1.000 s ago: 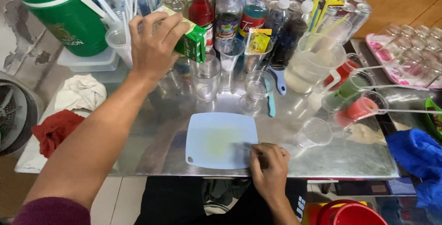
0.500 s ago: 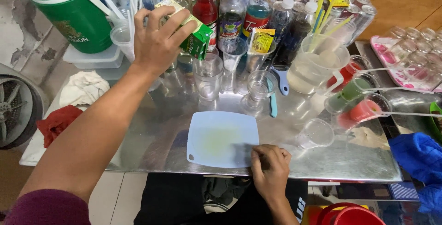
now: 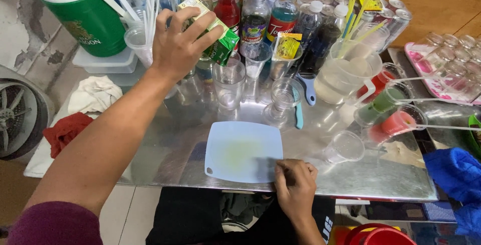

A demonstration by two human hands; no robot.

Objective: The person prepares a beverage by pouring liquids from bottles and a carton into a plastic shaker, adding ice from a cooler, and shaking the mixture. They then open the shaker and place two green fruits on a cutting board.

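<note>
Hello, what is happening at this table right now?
A person stands at a metal table crowded with bottles and cups. The left hand grips a green carton, tilted above a clear glass. The right hand rests on the near corner of a pale blue cutting board.

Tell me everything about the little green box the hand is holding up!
The green carton is a small rectangular drink box that looks like coated cardboard, green with a pale side and some red. The left hand grips it from above, fingers wrapped round it, tilted so one corner dips toward a clear glass on the shiny metal table. No liquid can be seen coming out.
</note>
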